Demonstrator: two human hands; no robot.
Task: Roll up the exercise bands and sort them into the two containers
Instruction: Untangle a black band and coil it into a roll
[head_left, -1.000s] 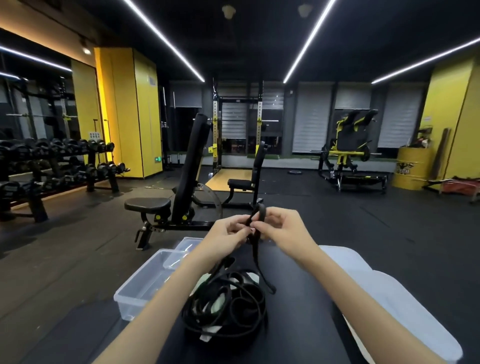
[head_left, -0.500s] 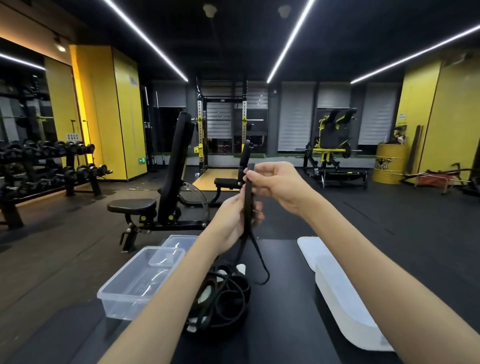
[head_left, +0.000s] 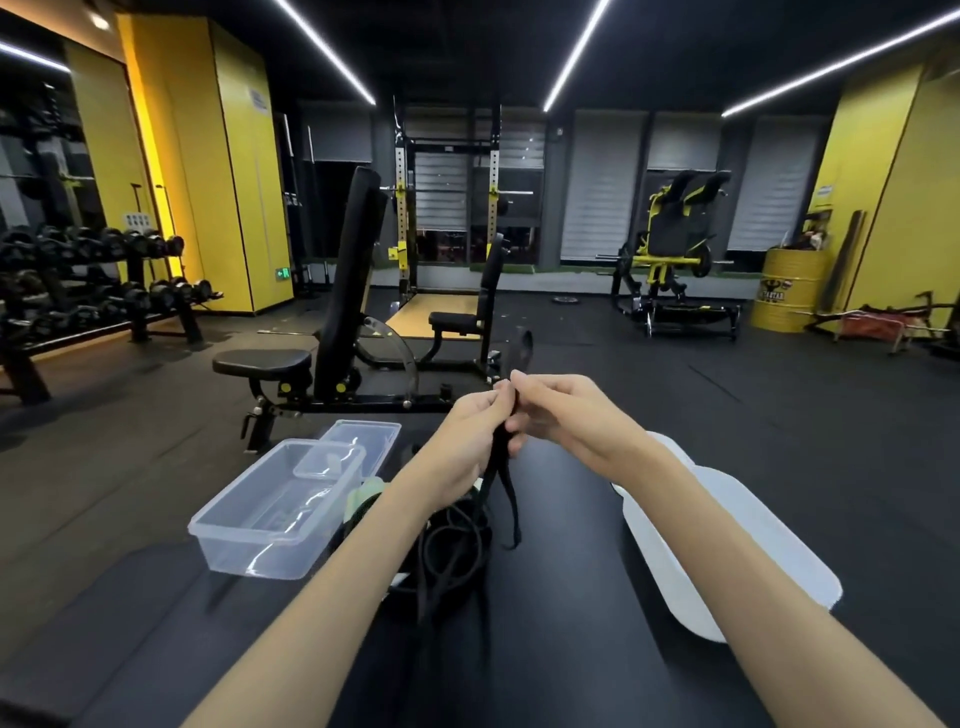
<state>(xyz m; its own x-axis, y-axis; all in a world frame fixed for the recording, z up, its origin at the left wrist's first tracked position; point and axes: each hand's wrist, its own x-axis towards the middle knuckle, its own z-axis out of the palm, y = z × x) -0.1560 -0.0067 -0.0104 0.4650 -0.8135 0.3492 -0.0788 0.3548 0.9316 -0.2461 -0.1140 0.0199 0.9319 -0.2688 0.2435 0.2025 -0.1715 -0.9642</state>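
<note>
Pinching one black band (head_left: 506, 467) between them, the left hand (head_left: 470, 441) and the right hand (head_left: 558, 415) meet above the middle of the dark bench (head_left: 561, 597); the fingers (head_left: 519, 387) of both hands are closed on the strap, whose short top end stands up above the knuckles while the longer part hangs down in two strands toward the heap below; that heap of black bands (head_left: 452, 551) lies loose and tangled on the bench just under the wrists, with a pale green band (head_left: 363, 499) showing at its left edge; to the left stands a clear container (head_left: 244, 535), with a second clear tub (head_left: 363, 434) just behind it and what looks like a clear lid resting across the two; from this angle both look bare of any rolled band, though the far one is partly hidden; on the right lies a flat white piece (head_left: 727, 545), possibly a lid, which I cannot tell for certain; judging by all this, the task is near its start: the held band shows no tight coil yet, only a first fold or gather at the fingertips, and the whole heap is left to roll and sort.
</note>
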